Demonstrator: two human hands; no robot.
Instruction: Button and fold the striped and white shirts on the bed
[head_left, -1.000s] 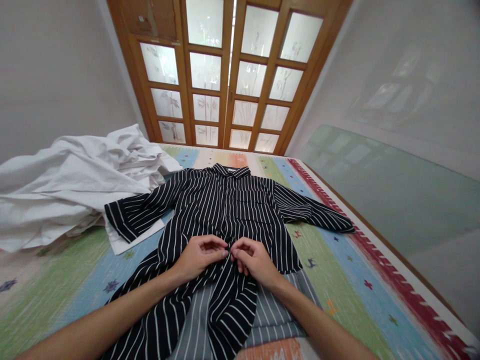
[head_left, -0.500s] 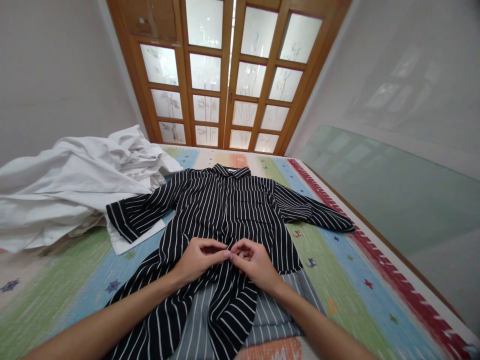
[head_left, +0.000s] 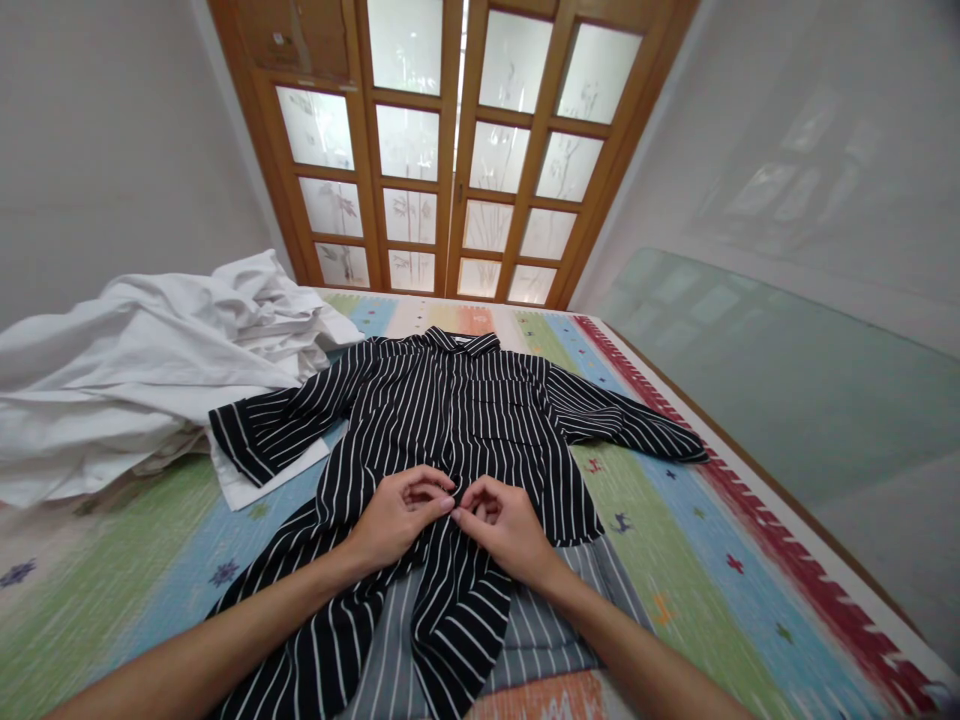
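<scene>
A black shirt with white stripes (head_left: 405, 410) lies front side up, its collar toward the doors and its sleeves spread to both sides. My left hand (head_left: 405, 515) and my right hand (head_left: 506, 525) meet at the front opening, below the middle of the shirt. Both pinch the fabric edges there between thumb and fingers, the fingertips almost touching. Whether a button sits between them is hidden. Below my hands the two front panels fall apart, and the greyish inner side of the shirt's back shows.
A heap of white cloth (head_left: 150, 350) lies at the left, reaching under the shirt's left-side cuff. The colourful striped mat (head_left: 667, 560) covers the surface beneath. Wooden doors with frosted panes (head_left: 450, 150) stand beyond, and a pale green panel (head_left: 787, 370) lines the right wall.
My fingertips have shifted slightly at the shirt's opening, and my right thumb has moved a little to the left. The shirt lies much as before.
</scene>
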